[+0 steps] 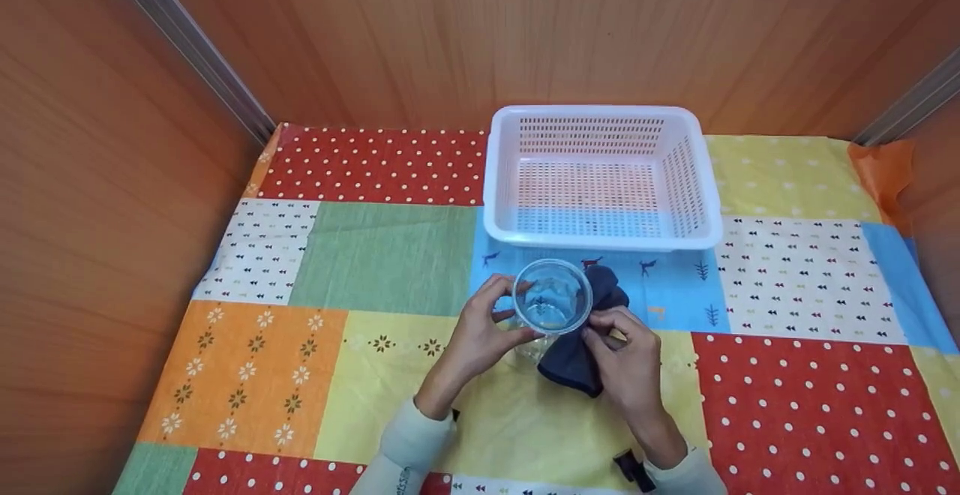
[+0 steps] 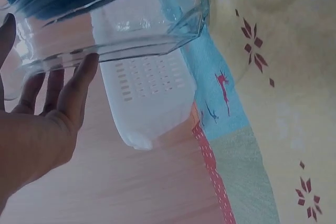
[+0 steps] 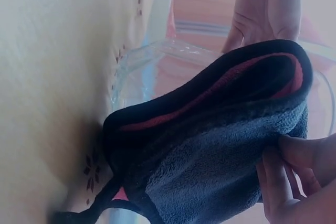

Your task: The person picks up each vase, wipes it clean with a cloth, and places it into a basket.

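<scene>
Now, L hand [image 1: 484,322] grips clear glass jar [image 1: 551,301], prob. to steady it, & R hand [image 1: 628,351] pinches folded dark fleece cloth [image 1: 574,364], both on near side of white plastic basket [image 1: 600,242].

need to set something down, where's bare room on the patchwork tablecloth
The patchwork tablecloth is bare left of the white plastic basket and left hand, and right of the basket and right hand. Crowded: the strip before the basket, where the hands hold the glass jar and dark grey cloth.
</scene>
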{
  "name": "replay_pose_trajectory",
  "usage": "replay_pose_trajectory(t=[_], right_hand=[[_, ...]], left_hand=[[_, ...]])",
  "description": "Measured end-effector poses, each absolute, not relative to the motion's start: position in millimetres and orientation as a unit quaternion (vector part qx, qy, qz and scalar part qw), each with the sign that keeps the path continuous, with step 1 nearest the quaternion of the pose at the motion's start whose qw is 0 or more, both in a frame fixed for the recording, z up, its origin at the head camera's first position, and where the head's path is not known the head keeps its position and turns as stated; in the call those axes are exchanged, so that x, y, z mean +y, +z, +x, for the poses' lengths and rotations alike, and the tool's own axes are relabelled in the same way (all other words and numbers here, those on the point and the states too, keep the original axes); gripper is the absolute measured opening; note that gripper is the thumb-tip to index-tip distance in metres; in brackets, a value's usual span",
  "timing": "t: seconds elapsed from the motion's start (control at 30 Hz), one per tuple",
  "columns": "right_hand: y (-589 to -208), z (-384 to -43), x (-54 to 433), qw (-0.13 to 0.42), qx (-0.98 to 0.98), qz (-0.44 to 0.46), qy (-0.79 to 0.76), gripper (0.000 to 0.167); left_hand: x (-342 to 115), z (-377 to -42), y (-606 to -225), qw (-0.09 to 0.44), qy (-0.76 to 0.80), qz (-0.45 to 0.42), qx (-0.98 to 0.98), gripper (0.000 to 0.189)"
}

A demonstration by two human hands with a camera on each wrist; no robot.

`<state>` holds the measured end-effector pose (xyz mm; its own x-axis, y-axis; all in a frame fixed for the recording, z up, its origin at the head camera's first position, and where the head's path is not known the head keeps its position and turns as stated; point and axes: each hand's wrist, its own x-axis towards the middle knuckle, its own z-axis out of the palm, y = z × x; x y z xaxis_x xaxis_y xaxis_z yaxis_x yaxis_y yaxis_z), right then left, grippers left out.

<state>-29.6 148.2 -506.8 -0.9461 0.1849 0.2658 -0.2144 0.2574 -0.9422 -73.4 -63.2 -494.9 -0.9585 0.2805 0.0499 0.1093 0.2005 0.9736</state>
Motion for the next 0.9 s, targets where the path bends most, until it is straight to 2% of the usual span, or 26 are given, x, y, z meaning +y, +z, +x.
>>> replay_pose_trajectory(t=[0.2, 0.5, 0.9], right_hand=[[-506, -33, 150, 0.156, -0.778, 0.023, 0.608, 0.019], [-507, -39, 155, 0.139, -0.782, 0.035, 0.606, 0.018], [-507, -41, 156, 0.133, -0.781, 0.036, 0.609, 0.020]], left_hand=[[-66, -74, -494, 0.088, 0.611, 0.126, 0.776, 0.056], [-61, -73, -497, 0.062, 0.615, 0.110, 0.778, 0.057], [-58, -74, -496, 0.077, 0.607, 0.084, 0.787, 0.064]])
